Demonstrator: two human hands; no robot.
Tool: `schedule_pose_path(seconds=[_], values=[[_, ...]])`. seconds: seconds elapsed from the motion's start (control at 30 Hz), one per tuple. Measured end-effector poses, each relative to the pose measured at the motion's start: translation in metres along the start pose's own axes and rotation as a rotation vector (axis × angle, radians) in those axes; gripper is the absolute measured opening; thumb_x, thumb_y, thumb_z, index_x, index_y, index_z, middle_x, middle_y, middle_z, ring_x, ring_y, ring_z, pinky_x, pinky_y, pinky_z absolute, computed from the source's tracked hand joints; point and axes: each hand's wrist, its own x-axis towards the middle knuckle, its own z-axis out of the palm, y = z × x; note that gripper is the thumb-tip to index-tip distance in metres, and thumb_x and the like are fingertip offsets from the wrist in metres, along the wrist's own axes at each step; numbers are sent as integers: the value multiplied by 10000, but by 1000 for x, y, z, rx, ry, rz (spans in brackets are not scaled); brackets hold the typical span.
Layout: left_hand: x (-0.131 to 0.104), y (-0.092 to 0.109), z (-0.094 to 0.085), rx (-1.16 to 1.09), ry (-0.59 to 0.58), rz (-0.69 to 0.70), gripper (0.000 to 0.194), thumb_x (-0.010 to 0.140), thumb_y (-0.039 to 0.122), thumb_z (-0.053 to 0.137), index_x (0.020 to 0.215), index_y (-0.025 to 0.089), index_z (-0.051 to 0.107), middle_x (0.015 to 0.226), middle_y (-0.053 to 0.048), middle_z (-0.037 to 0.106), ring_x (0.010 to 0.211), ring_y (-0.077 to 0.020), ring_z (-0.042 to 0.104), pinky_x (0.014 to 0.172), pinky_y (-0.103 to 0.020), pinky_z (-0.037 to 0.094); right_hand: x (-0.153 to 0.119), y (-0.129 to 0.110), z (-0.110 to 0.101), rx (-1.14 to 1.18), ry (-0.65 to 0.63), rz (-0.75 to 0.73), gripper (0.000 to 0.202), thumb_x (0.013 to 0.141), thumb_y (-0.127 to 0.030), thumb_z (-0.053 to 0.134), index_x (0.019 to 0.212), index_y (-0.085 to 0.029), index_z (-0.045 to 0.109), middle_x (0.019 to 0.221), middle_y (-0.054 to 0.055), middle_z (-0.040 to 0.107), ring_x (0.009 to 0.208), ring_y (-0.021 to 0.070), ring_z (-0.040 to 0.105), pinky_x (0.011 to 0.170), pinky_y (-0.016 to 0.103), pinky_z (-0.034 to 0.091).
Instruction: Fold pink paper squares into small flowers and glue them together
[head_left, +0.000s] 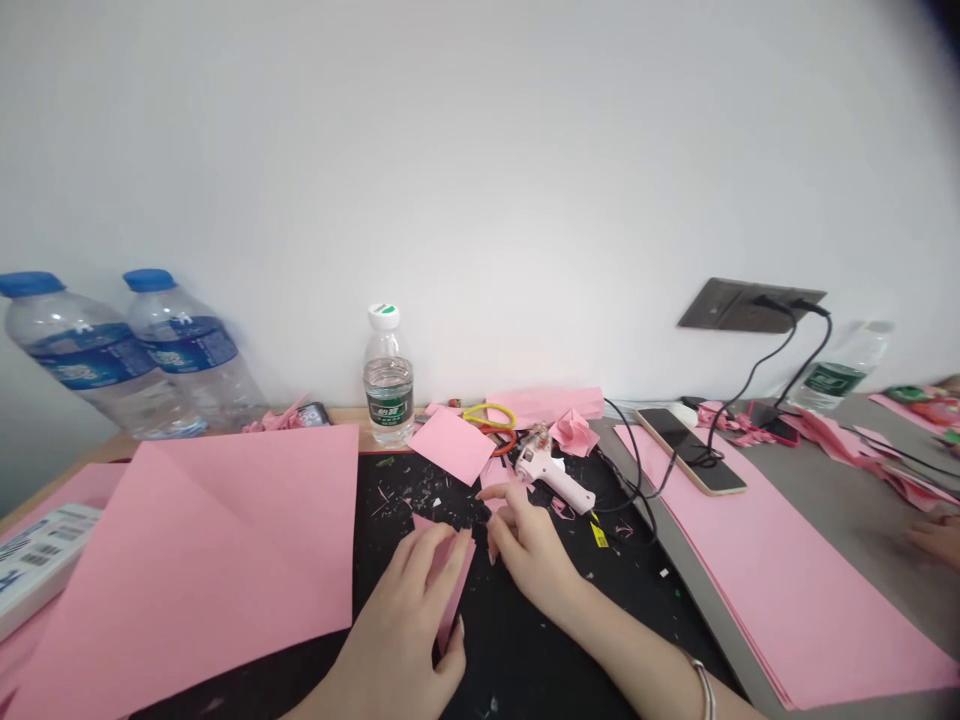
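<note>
My left hand (409,615) pinches folded pink paper (457,588), probably light, easily creased, best held by its edges, while my right hand (529,545) has parted fingers.

Your left hand (397,622) and right hand (531,548) are bare, with slim fingers. Round your right forearm (619,638), which is bare too, you wear a narrow bracelet (706,690) of pale and darker bands (its finer detail is too small to make out).
</note>
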Motion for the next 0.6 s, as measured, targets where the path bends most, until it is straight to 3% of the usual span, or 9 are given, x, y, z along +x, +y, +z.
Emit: schedule_pose_path(seconds=[0.17, 0.33, 0.47, 0.6], values=[[0, -8, 6, -76, 17, -33, 675, 745, 15, 401, 1389, 203, 332, 1439, -105, 333, 1338, -245, 314, 1076, -428, 347, -2, 3, 4, 8, -30, -23, 247, 834, -94, 393, 1021, -184, 528, 601, -43, 571, 553, 125, 546, 559, 226, 401], [2, -19, 7, -217, 47, -98, 720, 780, -25, 336, 1435, 255, 226, 1487, -62, 309, 1347, -194, 318, 1075, -392, 345, -1, 5, 6, -10, -62, -10, 259, 770, -85, 467, 994, -196, 534, 640, -60, 525, 487, 88, 442, 492, 202, 343], [7, -22, 5, -389, 93, -217, 618, 860, 60, 341, 1431, 271, 235, 1433, -55, 420, 1301, -201, 397, 1050, -422, 368, -1, 2, 7, 21, -66, 26, 285, 749, -101, 497, 1016, -198, 506, 661, -65, 508, 473, 75, 404, 477, 202, 323], [9, -20, 0, -576, 127, -371, 532, 903, 205, 393, 1419, 270, 276, 1436, -39, 408, 1303, -221, 378, 1043, -410, 364, -2, -2, 7, 198, -13, 77, 364, 735, -78, 469, 1076, -201, 434, 672, -66, 496, 501, 74, 417, 481, 197, 325]])
